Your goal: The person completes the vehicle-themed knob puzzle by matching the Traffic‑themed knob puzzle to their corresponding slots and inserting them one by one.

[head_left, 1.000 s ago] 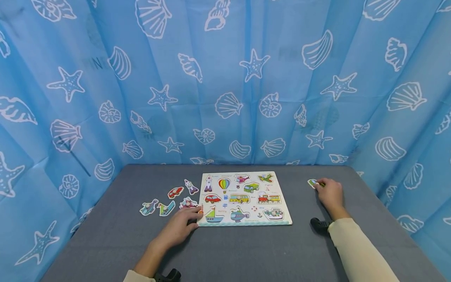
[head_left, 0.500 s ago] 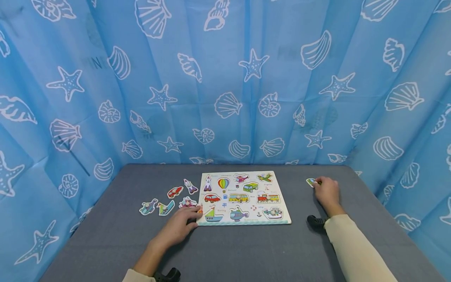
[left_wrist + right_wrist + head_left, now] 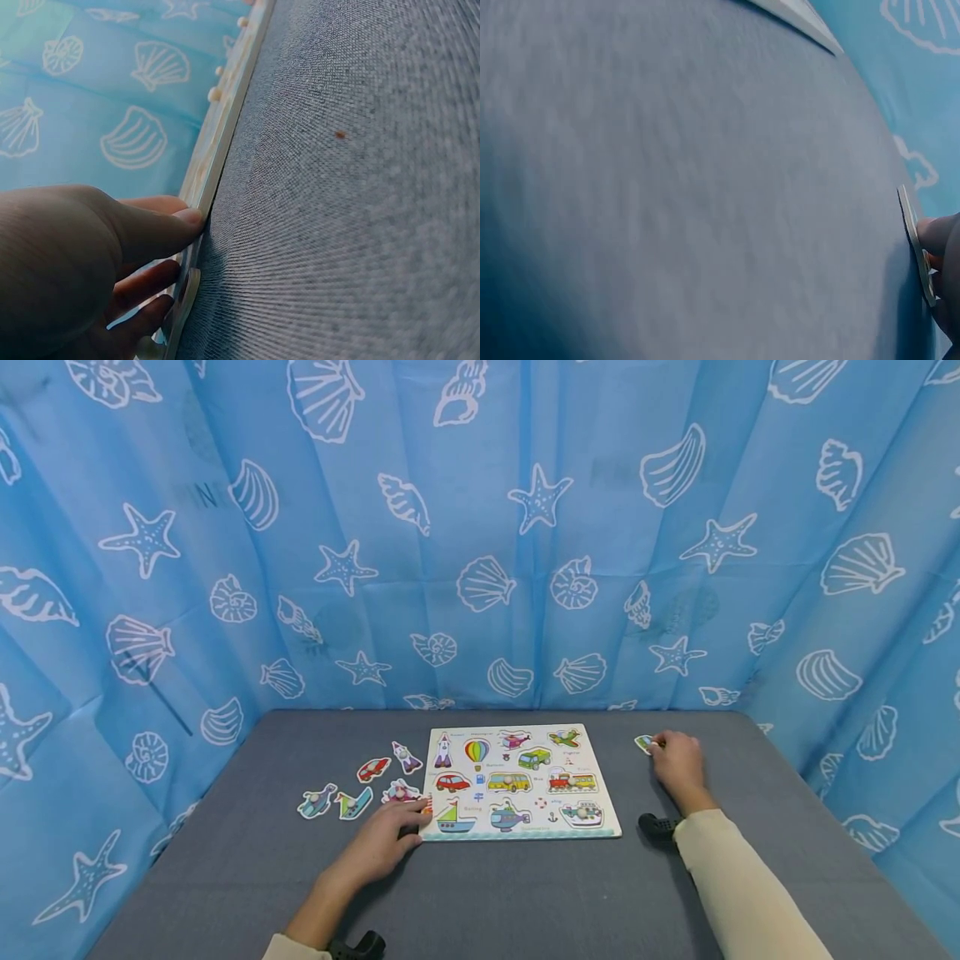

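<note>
My right hand (image 3: 678, 768) pinches a small green puzzle piece (image 3: 643, 743) to the right of the puzzle board (image 3: 525, 837). In the right wrist view this puzzle piece (image 3: 915, 247) shows edge-on, its shadow on the cloth beneath. My left hand (image 3: 382, 843) rests at the board's near left corner, fingers extended over its left edge. The left wrist view has the thumb (image 3: 184, 221) against the side of the board (image 3: 225, 131). Vehicle pictures cover the board, and knobs stand up from some of them. A pink helicopter piece (image 3: 401, 790) lies just beyond the left fingers.
Left of the board lie more knobbed pieces: a rocket (image 3: 407, 757), a red car (image 3: 372, 769), a sailboat (image 3: 354, 803) and a grey-blue piece (image 3: 317, 801). Grey cloth covers the table (image 3: 525, 902). A blue seashell curtain (image 3: 480, 527) hangs behind and around it.
My right hand has slid left toward the board with the green puzzle piece. The left hand, the board and the loose pieces stay put.
</note>
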